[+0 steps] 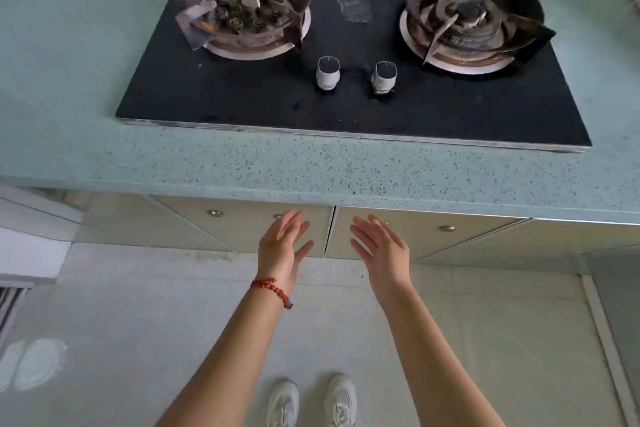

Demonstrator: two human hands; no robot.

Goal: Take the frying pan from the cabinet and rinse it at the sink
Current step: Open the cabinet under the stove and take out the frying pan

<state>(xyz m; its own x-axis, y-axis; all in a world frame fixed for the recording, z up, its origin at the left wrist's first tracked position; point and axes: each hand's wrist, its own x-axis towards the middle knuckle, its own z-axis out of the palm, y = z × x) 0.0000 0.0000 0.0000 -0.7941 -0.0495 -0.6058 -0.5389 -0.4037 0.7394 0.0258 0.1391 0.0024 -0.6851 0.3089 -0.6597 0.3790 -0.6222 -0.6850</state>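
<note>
While reaching with fingers spread and empty, left hand (282,246) and right hand (379,250) just before closed beige twin-door cabinet (242,232); above cabinet, speckled green stone countertop (311,166), black glass two-burner stove (346,100); frying pan unseen

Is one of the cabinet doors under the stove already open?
No, both cabinet doors are shut, and the left hand and right hand are open and empty.

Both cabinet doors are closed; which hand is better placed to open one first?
Likely the left hand: its fingertips almost reach a knob on the left door. The right hand is open too, farther from the right door's knob.
</note>
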